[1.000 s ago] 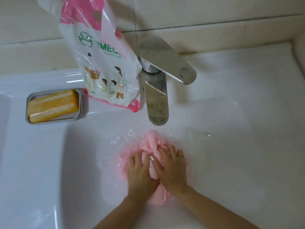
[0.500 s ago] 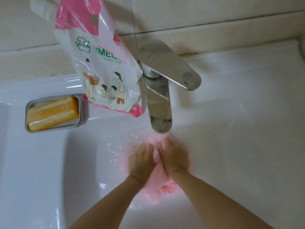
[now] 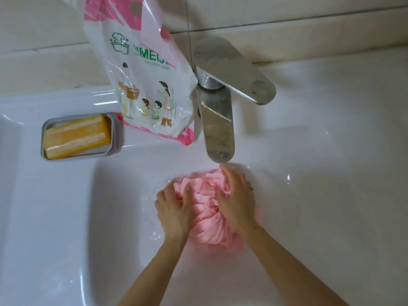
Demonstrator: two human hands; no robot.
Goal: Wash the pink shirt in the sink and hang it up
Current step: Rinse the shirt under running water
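The pink shirt (image 3: 208,219) lies bunched up and wet in the water of the white sink (image 3: 123,217), just below the tap spout. My left hand (image 3: 175,208) grips its left side with the thumb pressed into the cloth. My right hand (image 3: 236,199) lies over its right side, fingers curled around the folds and a ring on one finger. Part of the shirt is hidden under both hands.
A steel tap (image 3: 217,120) with a broad lever (image 3: 234,69) stands at the back of the basin. A detergent pouch (image 3: 143,80) leans against the tiled wall to its left. A yellow soap bar (image 3: 77,135) rests in a grey dish (image 3: 117,131) on the sink's ledge.
My hands were pushed together up under the spout half a second ago. They have drawn back toward me and spread apart, exposing more of the bunched shirt between them.
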